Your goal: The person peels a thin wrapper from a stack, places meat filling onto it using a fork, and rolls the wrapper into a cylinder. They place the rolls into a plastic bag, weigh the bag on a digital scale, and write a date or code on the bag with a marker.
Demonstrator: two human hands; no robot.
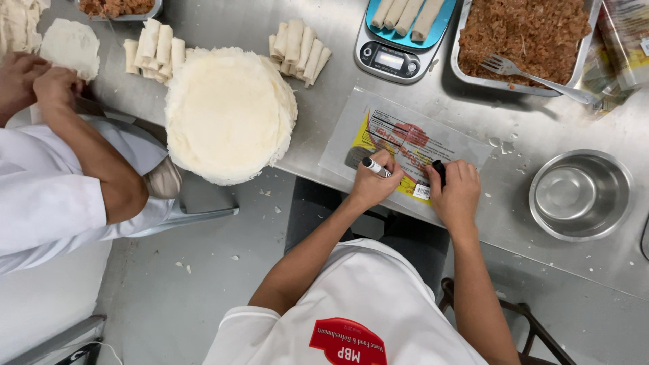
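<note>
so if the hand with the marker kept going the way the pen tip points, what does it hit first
The left hand holds the marker with its tip aimed up and to the left in the picture, at the printed plastic bag under it. Past the bag's edge lies bare steel table, then probably the stack of round wrappers.

Left hand (373,181) grips marker (376,167) over printed plastic bag (405,145); right hand (457,190) pins bag, holding dark cap (439,169), probably.

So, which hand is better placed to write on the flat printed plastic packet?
Left, probably. The left hand grips the white marker pen over the packet; the right hand holds a small black piece, perhaps the cap.
</note>
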